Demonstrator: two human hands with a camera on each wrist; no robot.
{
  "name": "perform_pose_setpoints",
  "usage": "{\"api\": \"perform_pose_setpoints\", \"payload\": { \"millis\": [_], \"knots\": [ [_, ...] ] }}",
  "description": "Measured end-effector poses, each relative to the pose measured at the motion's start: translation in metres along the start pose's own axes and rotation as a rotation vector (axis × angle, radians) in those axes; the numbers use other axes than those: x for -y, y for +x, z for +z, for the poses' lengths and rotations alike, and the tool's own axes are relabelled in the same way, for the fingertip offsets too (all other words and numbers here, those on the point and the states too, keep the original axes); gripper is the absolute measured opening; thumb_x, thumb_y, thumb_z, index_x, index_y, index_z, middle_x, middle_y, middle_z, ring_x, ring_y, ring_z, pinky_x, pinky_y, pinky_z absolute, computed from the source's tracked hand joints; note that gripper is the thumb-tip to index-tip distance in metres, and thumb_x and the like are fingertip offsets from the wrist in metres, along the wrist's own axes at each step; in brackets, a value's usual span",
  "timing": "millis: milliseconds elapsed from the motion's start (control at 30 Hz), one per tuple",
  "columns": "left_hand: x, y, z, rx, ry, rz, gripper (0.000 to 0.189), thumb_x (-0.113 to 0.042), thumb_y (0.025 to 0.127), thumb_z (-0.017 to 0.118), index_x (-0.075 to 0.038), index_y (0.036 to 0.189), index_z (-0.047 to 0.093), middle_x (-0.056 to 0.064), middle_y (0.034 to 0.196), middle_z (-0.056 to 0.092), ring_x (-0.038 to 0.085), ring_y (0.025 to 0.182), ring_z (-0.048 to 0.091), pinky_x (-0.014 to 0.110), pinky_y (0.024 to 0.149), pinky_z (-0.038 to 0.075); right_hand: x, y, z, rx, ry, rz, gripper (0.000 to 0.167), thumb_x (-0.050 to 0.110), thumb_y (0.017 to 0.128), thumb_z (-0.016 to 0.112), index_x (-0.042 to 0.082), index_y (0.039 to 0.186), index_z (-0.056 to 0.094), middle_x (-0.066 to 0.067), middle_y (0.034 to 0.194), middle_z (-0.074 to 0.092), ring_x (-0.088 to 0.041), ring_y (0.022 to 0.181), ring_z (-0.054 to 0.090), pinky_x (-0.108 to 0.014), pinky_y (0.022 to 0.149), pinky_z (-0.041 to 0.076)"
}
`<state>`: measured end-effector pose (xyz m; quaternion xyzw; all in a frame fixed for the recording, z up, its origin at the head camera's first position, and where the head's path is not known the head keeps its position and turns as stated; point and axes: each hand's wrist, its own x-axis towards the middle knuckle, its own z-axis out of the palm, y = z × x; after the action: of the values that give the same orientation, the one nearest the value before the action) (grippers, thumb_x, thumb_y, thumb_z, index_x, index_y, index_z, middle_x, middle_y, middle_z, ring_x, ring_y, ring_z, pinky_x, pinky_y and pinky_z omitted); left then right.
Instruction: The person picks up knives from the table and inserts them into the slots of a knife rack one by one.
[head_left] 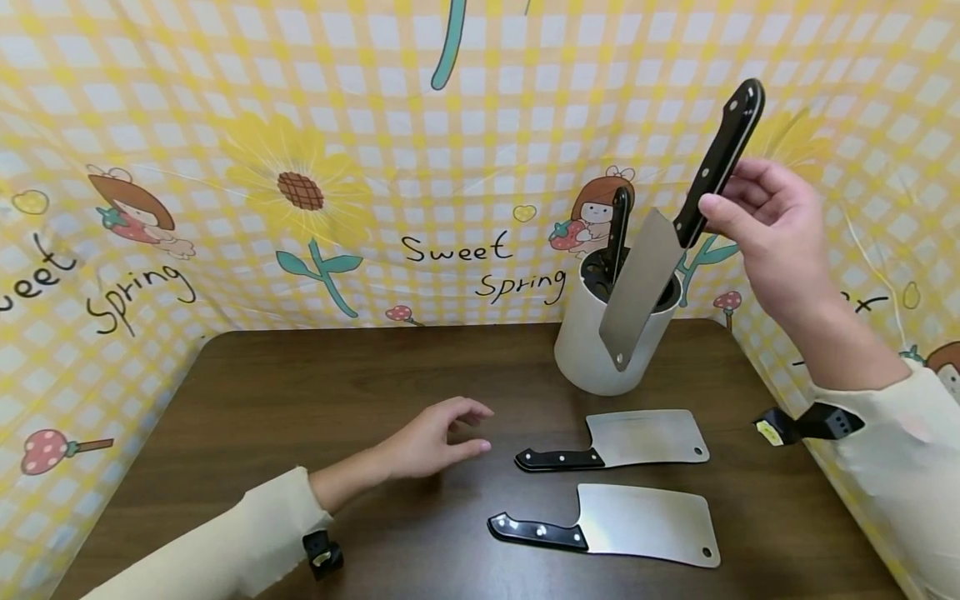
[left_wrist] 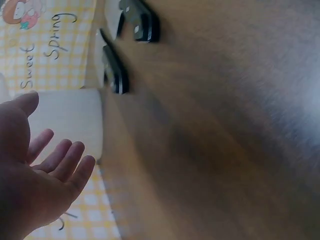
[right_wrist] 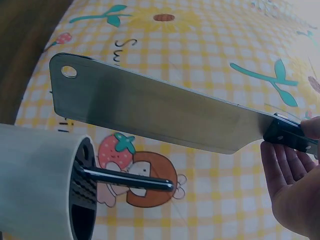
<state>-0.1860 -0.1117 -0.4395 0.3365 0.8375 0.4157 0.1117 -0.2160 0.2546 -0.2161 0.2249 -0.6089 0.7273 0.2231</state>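
Note:
My right hand (head_left: 783,229) pinches the black handle of a cleaver (head_left: 641,287), handle up and blade slanting down. In the head view the blade overlaps the white knife block (head_left: 581,350); the right wrist view shows it beside the block, out of the slots. Another black-handled knife (head_left: 618,229) stands in the block, its blade hidden inside. Over the table my left hand (head_left: 431,437) holds nothing, its fingers loosely bent. To its right lie two cleavers, a farther one (head_left: 648,437) and a nearer one (head_left: 648,521), both with handles pointing left.
The brown wooden table (head_left: 300,392) backs onto a yellow checked cloth (head_left: 420,167) with printed flowers and lettering. The cloth also hangs along both sides. The block stands near the table's back right edge.

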Motion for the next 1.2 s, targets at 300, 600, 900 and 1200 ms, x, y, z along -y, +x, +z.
{"api": "perform_pose_setpoints", "payload": {
  "millis": [300,600,900,1200],
  "knots": [
    [0.005,-0.008,0.029,0.06,-0.009,0.022,0.045,-0.026,0.092,0.078,-0.003,0.128,0.063,0.012,0.124,0.063,0.031,0.115,0.06,0.046,0.102,0.049,0.005,0.012,-0.007,-0.051,0.06,-0.022,0.02,-0.017,0.088,0.065,-0.006,0.104,0.068,-0.012,0.086,0.071,-0.017,0.074,0.07,-0.024,0.069,0.059],
    [0.009,-0.014,0.054,0.147,0.015,0.053,0.055,-0.028,0.085,0.085,-0.006,0.13,0.062,0.007,0.12,0.062,0.02,0.11,0.057,0.033,0.099,0.048,0.006,0.027,-0.012,-0.099,0.096,-0.016,0.021,-0.017,0.086,0.069,-0.008,0.104,0.066,-0.014,0.086,0.071,-0.019,0.071,0.07,-0.024,0.067,0.06],
    [0.007,-0.016,0.066,0.201,0.133,0.077,0.056,-0.042,0.081,0.087,-0.016,0.126,0.067,-0.005,0.115,0.062,0.007,0.106,0.054,0.023,0.095,0.045,0.003,0.041,-0.015,-0.117,0.057,-0.025,0.02,-0.017,0.086,0.069,-0.006,0.103,0.067,-0.013,0.085,0.071,-0.017,0.064,0.069,-0.019,0.055,0.05],
    [0.007,-0.019,0.071,0.233,0.283,0.151,0.051,-0.046,0.076,0.089,-0.021,0.117,0.071,-0.012,0.107,0.062,0.0,0.104,0.052,0.025,0.095,0.042,-0.01,0.048,-0.015,-0.141,0.129,-0.011,0.025,-0.02,0.085,0.068,-0.008,0.106,0.067,-0.015,0.086,0.071,-0.02,0.073,0.07,-0.024,0.067,0.06]
  ]
}}
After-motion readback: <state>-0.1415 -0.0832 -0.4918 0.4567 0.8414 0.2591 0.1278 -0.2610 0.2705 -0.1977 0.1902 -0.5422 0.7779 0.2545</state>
